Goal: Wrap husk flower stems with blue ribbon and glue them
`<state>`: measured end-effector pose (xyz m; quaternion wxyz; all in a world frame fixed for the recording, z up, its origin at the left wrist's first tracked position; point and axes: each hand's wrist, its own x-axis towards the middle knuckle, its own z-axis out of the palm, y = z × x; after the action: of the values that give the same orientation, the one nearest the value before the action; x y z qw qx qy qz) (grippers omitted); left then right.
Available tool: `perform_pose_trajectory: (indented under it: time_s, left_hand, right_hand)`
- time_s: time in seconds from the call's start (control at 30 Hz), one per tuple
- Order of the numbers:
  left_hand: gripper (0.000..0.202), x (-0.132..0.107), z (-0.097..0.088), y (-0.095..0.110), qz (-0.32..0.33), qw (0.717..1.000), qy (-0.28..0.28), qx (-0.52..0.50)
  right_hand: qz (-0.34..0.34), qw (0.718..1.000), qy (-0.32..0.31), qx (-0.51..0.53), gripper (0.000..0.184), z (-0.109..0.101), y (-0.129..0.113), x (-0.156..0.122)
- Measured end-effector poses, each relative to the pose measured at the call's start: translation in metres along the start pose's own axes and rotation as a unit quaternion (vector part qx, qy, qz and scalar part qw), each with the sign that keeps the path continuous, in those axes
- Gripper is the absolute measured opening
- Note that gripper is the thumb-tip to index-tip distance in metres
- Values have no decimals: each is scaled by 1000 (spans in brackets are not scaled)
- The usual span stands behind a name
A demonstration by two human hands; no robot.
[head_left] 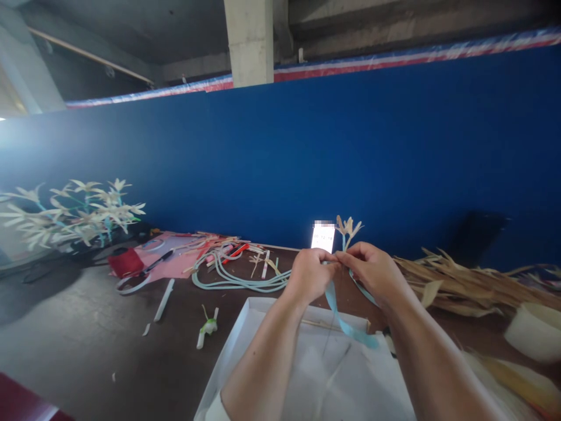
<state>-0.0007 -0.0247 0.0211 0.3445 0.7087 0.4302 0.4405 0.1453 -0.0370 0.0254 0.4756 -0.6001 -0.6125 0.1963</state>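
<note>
Over a white box lid or tray (pixel 245 327), my two hands meet with their fingertips close together. My left hand (pixel 313 273) is closed in a pinch, and a light blue ribbon (pixel 346 326) hangs from below its fingers. My right hand (pixel 372 268) pinches the stem of a small pale flower (pixel 349 227) that looks made of dried husk. The flower stands above the fingers, its stem wrapped partly in blue. The exact meeting point of ribbon and stem is hidden by the fingertips.
A lit phone (pixel 323 237) leans behind my left hand. Pale blue tubing (pixel 241 285), scissors (pixel 160 261) and a pink sheet (pixel 179 272) lie left. Dried husks (pixel 456 280) and a white roll (pixel 534 332) are right. Finished-looking flowers (pixel 83 213) stand far left before a blue partition (pixel 263 158).
</note>
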Motion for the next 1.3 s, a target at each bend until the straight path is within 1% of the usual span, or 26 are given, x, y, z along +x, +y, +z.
perform_pose_trajectory:
  time_s: [0.13, 0.3, 0.47, 0.77, 0.9, 1.03, 1.17, 1.3]
  left_hand:
    - [30, 0, 0, 1, -3, 1000, -7, -15]
    - [26, 0, -1, 3, -13, 1000, -5, -15]
    - [24, -3, -2, 6, -16, 1000, -5, -14]
    - [26, -3, 2, 9, -23, 1000, 15, -11]
    - [23, -2, 2, 7, -34, 999, 24, -2]
    - [26, -2, 3, 7, -46, 999, 29, 7]
    - [27, -2, 5, 8, -59, 998, 29, -4]
    - [26, -1, 5, 8, -57, 998, 21, -34]
  right_hand:
    - [-4, 1000, 7, -11, 28, 0, -1, 0]
    - [-15, 1000, 6, -13, 32, -1, -3, 0]
    - [-13, 1000, 9, -26, 28, -2, -3, 0]
    - [-23, 999, 15, -33, 27, -2, -5, -1]
    - [-31, 999, 2, -27, 25, -2, -7, -2]
    - [-30, 999, -18, -38, 25, -2, -9, -3]
    - [-45, 996, 12, -74, 24, -2, -9, -3]
    - [-55, 995, 34, -78, 23, -1, -9, -2]
